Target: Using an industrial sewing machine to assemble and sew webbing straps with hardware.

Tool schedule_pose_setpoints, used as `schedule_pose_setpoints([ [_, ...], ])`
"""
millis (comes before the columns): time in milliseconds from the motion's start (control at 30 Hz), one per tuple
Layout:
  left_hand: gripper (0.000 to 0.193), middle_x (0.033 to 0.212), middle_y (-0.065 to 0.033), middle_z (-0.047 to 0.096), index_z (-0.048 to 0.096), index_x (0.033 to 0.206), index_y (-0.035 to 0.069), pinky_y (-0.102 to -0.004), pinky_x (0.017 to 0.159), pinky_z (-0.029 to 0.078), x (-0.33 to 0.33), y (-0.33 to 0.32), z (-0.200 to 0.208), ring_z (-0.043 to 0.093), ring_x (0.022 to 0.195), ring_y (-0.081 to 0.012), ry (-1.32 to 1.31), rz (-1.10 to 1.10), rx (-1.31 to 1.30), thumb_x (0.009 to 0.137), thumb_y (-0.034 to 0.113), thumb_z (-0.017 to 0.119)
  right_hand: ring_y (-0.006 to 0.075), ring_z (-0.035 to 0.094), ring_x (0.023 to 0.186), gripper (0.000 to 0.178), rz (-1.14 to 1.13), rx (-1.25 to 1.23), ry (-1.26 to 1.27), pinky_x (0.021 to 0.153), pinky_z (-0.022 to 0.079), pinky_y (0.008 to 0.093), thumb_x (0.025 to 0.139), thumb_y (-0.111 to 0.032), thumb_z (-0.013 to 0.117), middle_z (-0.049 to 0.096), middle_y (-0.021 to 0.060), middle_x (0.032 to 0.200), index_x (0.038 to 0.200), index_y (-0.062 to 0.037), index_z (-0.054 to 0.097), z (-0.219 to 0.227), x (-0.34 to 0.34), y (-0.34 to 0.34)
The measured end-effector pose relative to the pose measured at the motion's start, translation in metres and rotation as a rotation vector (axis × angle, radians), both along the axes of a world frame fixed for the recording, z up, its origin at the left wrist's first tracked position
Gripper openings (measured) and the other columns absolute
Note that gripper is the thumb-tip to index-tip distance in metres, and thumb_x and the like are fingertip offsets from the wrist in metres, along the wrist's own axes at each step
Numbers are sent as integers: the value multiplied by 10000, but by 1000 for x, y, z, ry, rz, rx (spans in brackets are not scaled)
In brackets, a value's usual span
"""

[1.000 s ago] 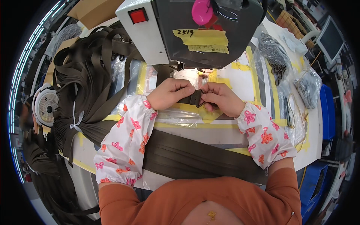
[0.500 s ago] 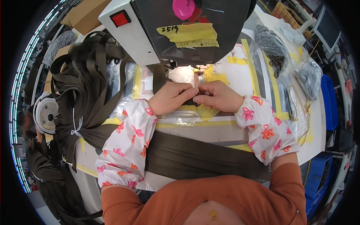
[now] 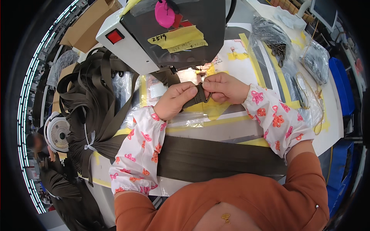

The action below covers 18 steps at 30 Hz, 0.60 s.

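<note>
Between my two hands is the end of a dark olive webbing strap, with a dark metal buckle at its right edge. My left hand is closed on the strap, thumb on top. With fingers pinched, my right hand grips the buckle side; its exact shape is partly hidden by the fingertips. Both hands are just in front of the sewing machine head, near its lit work area. More of the strap shows behind my left hand.
A large bundle of olive straps, tied with white string, lies on the left and runs under my forearms. A small white fan stands beyond it. Plastic bags of metal hooks lie at the right, near blue bins.
My hands have tilted and spread slightly apart, bringing the strap end and buckle into clearer sight. The whole view has shifted, so the machine appears further left.
</note>
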<state>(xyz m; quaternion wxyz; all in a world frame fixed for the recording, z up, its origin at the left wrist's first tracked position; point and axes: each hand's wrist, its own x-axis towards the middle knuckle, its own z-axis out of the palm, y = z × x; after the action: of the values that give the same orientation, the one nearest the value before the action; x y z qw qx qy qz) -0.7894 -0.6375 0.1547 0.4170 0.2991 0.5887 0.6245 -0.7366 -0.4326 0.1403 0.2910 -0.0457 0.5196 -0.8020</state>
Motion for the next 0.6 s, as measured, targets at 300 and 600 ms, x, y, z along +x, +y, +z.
schedule_pose_setpoints([
  [300,210,768,-105,635,636,877,54,-329,680,419,-29,-56,29,586,720,-228,1198,19,-525,675,103,664,172,520,512,150,-350,685,1139,459,394,285,799,-105,583,530,60,608,923,-30,546,-11,7,-21],
  [600,477,1189,-115,520,553,1121,94,-371,878,434,-126,-123,8,463,1121,-325,1714,803,-826,673,-58,494,230,561,593,111,-328,1243,1678,515,449,344,708,-81,541,556,102,734,771,-30,465,-7,-23,-105],
])
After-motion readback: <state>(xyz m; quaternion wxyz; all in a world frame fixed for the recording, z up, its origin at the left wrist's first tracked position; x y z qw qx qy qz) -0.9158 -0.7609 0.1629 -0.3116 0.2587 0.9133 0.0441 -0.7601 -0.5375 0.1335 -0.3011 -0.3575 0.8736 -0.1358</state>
